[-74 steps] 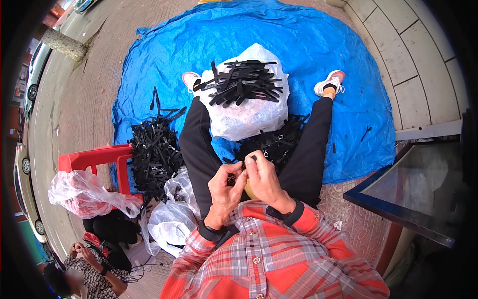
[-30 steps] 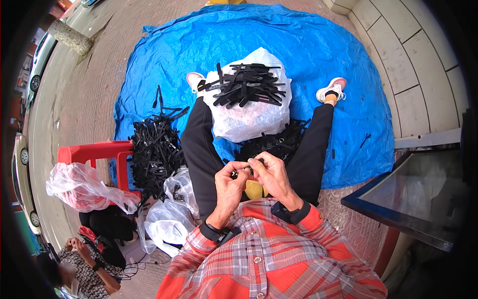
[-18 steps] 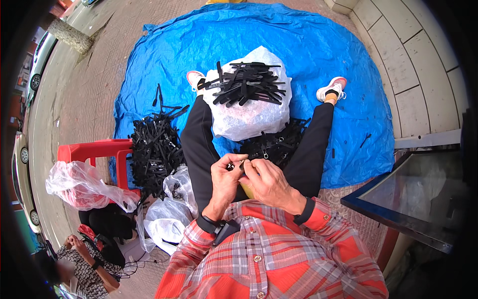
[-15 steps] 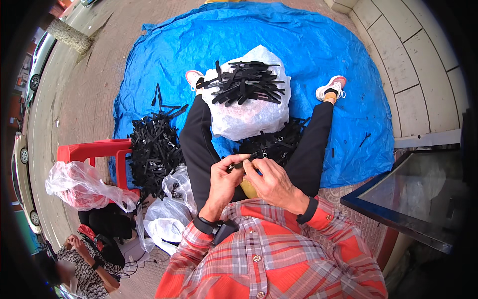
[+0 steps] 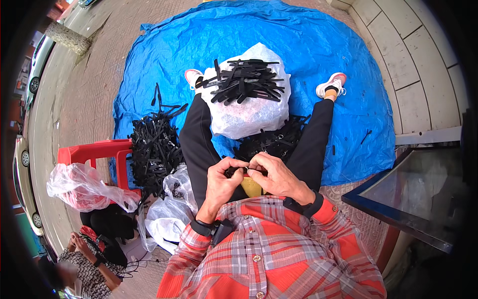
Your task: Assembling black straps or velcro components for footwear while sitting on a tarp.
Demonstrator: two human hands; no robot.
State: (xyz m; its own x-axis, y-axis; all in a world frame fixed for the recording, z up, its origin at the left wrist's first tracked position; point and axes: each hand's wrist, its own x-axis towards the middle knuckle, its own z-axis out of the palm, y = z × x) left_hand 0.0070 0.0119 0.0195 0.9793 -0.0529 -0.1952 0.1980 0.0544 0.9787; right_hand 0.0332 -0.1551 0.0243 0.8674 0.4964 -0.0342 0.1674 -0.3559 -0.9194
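Observation:
My left hand (image 5: 223, 183) and my right hand (image 5: 280, 175) meet in front of my lap, fingertips close together. Both are closed in a pinch on a small black strap (image 5: 232, 171), mostly hidden by the fingers. Beyond them, between my legs, lies a heap of black straps (image 5: 271, 144) with small shiny pieces among them. Further off, a stuffed white plastic bag (image 5: 249, 119) bears a pile of flat black straps (image 5: 247, 81). Below my hands shows something yellow (image 5: 254, 186), its kind unclear.
Everything is spread on a blue tarp (image 5: 169, 55). To the left are another strap heap (image 5: 155, 149), a red plastic stool (image 5: 122, 169) and clear plastic bags (image 5: 172, 214). A person (image 5: 92, 269) sits at lower left. A dark-framed glass panel (image 5: 408, 194) stands at right.
My right hand has shifted slightly right and up, its fingers curling more over the strap. My left hand has moved slightly down, still pinching.

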